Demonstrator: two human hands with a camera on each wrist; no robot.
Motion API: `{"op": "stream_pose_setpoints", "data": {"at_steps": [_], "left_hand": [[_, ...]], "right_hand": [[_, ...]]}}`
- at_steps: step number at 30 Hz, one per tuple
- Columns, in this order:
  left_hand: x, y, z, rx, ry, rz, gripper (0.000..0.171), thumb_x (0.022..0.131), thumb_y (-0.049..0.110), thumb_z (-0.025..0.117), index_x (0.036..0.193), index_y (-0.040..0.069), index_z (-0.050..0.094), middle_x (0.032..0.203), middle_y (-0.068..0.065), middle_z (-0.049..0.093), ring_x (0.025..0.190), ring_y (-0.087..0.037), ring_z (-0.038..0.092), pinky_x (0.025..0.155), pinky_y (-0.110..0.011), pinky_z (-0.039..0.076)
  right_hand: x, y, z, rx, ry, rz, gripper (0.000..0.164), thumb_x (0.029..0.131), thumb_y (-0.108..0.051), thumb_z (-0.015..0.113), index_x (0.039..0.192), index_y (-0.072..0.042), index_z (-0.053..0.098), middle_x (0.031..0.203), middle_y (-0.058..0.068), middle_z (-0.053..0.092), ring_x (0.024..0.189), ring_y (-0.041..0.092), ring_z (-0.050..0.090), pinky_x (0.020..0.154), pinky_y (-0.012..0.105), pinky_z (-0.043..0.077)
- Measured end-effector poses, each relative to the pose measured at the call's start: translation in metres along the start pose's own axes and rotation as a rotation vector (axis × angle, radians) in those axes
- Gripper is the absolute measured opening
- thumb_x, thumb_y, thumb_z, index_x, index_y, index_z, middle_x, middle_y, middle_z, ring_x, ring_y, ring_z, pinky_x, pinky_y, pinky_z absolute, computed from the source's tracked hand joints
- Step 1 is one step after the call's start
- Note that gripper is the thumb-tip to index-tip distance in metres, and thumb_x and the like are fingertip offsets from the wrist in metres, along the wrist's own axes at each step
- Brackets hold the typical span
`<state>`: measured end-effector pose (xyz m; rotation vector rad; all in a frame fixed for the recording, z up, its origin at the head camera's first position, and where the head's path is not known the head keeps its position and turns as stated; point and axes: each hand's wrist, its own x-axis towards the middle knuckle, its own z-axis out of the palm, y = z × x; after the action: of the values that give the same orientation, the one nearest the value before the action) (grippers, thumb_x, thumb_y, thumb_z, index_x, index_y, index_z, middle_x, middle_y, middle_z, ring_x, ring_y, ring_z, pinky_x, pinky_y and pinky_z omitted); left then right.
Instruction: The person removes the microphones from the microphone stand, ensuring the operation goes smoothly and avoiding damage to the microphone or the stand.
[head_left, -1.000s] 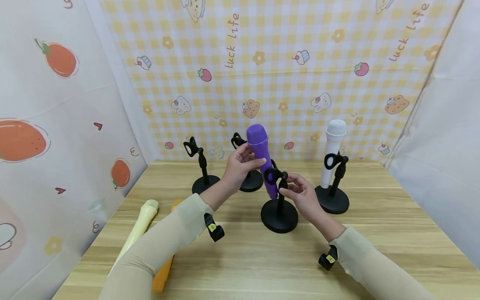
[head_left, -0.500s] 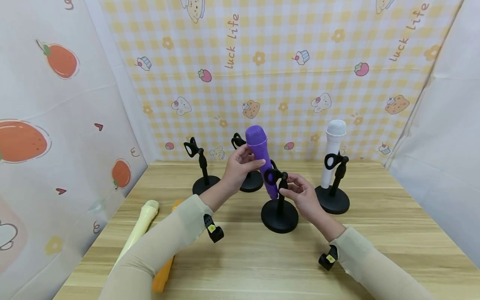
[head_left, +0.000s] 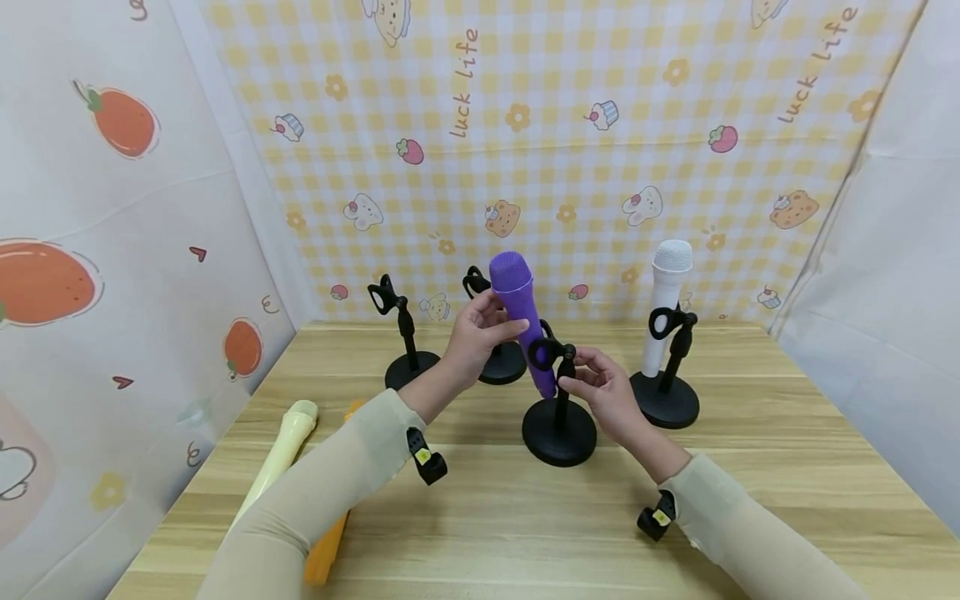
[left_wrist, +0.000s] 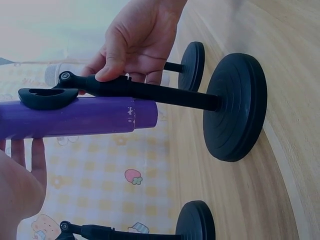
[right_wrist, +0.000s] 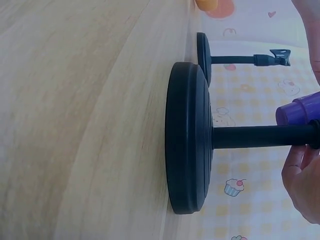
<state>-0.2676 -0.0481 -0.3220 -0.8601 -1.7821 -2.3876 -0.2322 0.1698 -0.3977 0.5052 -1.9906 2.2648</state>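
A purple microphone (head_left: 516, 293) leans to the left, its lower part inside the ring clip of a black desk stand (head_left: 558, 432). My left hand (head_left: 480, 333) grips the microphone's body below its head, thumb across the front. With thumb and fingers my right hand (head_left: 602, 390) pinches the stand's post just under the clip. In the left wrist view the clip (left_wrist: 48, 98) wraps the purple handle, and the handle's end runs alongside the post. The stand's round base (right_wrist: 187, 137) rests on the table in the right wrist view.
A white microphone (head_left: 664, 287) sits in another stand (head_left: 664, 400) at the right. Two more stands, one at left (head_left: 408, 362) and one behind my left hand (head_left: 502, 364), carry no microphone. A yellow microphone (head_left: 283, 446) and an orange one (head_left: 326, 554) lie partly under my left sleeve.
The head of the purple microphone has tipped slightly left and down, together with my left hand. My right hand and the stand hold their place.
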Motion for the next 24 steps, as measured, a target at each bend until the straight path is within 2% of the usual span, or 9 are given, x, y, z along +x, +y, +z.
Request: {"op": "stream_pose_setpoints", "data": {"at_steps": [17, 24], "left_hand": [[0.0, -0.0007, -0.0009, -0.01, -0.012, 0.007, 0.046, 0.087, -0.01, 0.061, 0.132, -0.003, 0.052, 0.107, -0.002, 0.066, 0.097, -0.018, 0.063, 0.082, -0.034, 0.054], [-0.0018, -0.0005, -0.0021, -0.017, -0.02, 0.007, 0.044, 0.088, -0.01, 0.061, 0.13, -0.001, 0.054, 0.108, -0.003, 0.066, 0.098, -0.019, 0.063, 0.084, -0.035, 0.054]], "right_hand": [[0.0003, 0.0001, -0.0009, 0.022, -0.004, 0.003, 0.03, 0.088, -0.001, 0.07, 0.112, -0.019, 0.064, 0.103, -0.002, 0.063, 0.093, 0.015, 0.062, 0.082, 0.027, 0.053], [-0.0004, 0.0008, -0.0002, 0.016, 0.015, 0.022, 0.03, 0.087, -0.002, 0.072, 0.111, -0.018, 0.064, 0.102, -0.002, 0.062, 0.092, 0.016, 0.061, 0.083, 0.028, 0.052]]}}
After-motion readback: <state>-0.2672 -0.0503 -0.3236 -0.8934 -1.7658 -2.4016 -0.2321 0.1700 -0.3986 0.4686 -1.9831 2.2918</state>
